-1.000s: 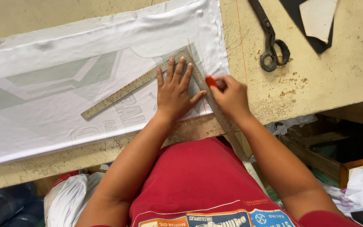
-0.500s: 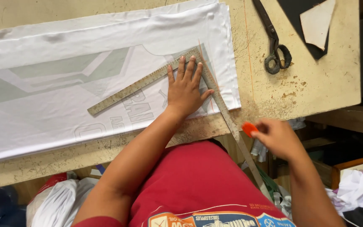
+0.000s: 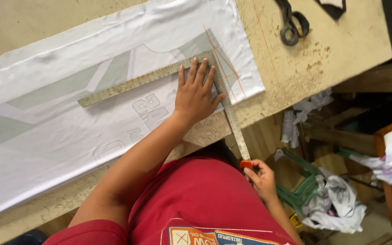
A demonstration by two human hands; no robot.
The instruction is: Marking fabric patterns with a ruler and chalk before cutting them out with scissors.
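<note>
Head camera looks straight down, and the left hand (image 3: 197, 93) is spread flat, fingers fanned, palm pressing on the metal square ruler (image 3: 141, 80) right at its corner. That grip is wide open, holding nothing, just pinning the ruler down on the white cloth (image 3: 69, 131). One arm of the ruler runs across the cloth toward the far left, the other runs back over the near edge of the table (image 3: 296, 68) and sticks out past it toward the person's body. The cloth lies lengthwise along the table, its right end near the ruler's corner, with pale grey-green shapes and faint outlined figures showing on it. Thin orange lines cross the cloth just beside the ruler's corner, and another orange line runs on the bare table top near the cloth's right end.

Down below the table's near edge, the right hand (image 3: 262, 178) sits close to the tip of the ruler's overhanging arm, fingers curled shut around a small orange piece of chalk (image 3: 246, 164), pinched at the fingertips. The chalk is just beside the ruler's end; whether they touch, hard to say.

Black scissors (image 3: 290, 25) lie at the far right corner of the table, well apart from both hands. Crumpled cloth scraps (image 3: 336, 202) lie on the floor to the right.
</note>
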